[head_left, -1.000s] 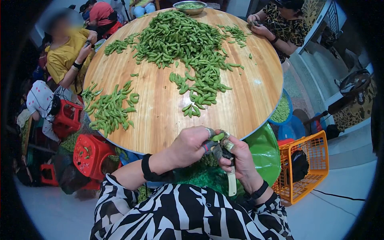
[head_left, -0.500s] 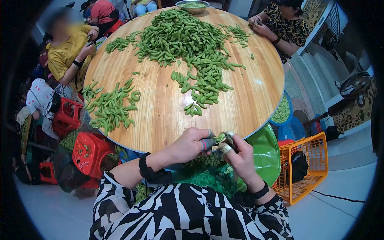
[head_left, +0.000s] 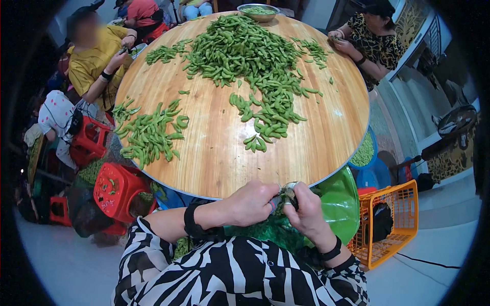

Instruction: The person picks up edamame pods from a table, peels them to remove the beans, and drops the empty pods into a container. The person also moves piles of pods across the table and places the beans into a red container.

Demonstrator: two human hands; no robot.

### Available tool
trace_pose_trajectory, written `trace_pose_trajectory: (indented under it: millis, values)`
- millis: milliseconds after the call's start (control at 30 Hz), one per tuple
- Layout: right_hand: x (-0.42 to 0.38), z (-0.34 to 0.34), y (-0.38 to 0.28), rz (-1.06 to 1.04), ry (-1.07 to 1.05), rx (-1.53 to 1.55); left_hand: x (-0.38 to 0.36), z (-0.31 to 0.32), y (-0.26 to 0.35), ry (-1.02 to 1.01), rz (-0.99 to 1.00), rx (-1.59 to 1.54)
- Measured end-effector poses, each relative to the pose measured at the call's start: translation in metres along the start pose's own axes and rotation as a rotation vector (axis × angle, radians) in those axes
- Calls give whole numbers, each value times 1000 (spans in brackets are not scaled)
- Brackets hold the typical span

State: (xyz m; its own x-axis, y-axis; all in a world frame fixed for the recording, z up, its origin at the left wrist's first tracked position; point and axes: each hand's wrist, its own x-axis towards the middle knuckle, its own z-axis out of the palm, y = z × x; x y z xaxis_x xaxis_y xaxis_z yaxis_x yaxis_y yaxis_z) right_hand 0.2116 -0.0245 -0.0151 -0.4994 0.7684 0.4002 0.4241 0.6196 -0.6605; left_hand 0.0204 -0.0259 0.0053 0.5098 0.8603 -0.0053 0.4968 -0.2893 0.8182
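My left hand [head_left: 252, 204] is closed, fingers curled, just off the near edge of the round wooden table [head_left: 214, 168]. Against its fingertips presses my right hand [head_left: 306, 206], closed too, with pale wraps on thumb and finger. The edamame pod pinched between them is now covered by the fingers. Beyond the hands, a loose tail of edamame pods [head_left: 275, 120] runs down from a large heap [head_left: 240, 48]. A smaller pile of pods [head_left: 153, 132] lies to the left. Below my hands, green netting [head_left: 270, 229] is partly hidden.
Right of my lap hang a green plastic sheet [head_left: 339, 204] and an orange crate [head_left: 390, 224]. Blue tubs, one with shelled beans [head_left: 363, 151], stand beside the table. A red stool [head_left: 115, 188] is at left. Two people sit across; a metal bowl [head_left: 259, 13] stands at the far edge.
Both hands have dropped slightly and drawn closer together, and the green pod that showed between the fingertips is now hidden. The view has shifted a little, moving the table right and down.
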Motion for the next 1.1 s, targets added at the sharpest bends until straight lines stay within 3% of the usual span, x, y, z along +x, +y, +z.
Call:
trace_pose_trajectory:
  millis: [67, 200, 233, 300, 367, 400, 500, 533, 600, 733, 867, 933, 1033, 1100]
  values:
    - [-1, 0, 1, 78, -38, -23, 0, 0, -1, -22, -20, -30]
    - [-6, 6, 5, 35, -22, -49, -8, 1, -1, -146, -23, -52]
    - [-6, 1, 0, 117, -54, 13, -11, -3, -1, -145, -23, -50]
    - [-6, -9, -4, 183, -111, 80, -22, -15, -3, -94, -25, 148]
    - [-10, -16, 0, 209, -188, 99, -29, -47, -24, 156, 34, 392]
    - [-11, -18, 1, 232, -258, 112, -30, -66, -30, 247, -30, 607]
    - [-8, -19, 1, 163, -418, 236, -16, -106, -51, 358, 19, 1127]
    - [-5, -17, 0, 158, -416, 237, -7, -112, -57, 360, 18, 1131]
    - [-3, -12, -2, 251, -327, 225, 20, -109, -78, 201, 258, 771]
    - [-11, -14, 5, 403, -288, 353, 59, -94, -98, 112, 478, 651]
    - [-16, -20, 3, 444, -231, 459, 68, -92, -103, 77, 409, 595]
    - [-16, -23, 3, 512, -209, 689, 65, -90, -108, 85, 409, 625]
    - [-7, -21, -6, 600, -121, 740, 54, -80, -97, 162, 245, 439]
    - [0, -22, -5, 599, -118, 782, 45, -77, -69, 194, -179, -75]
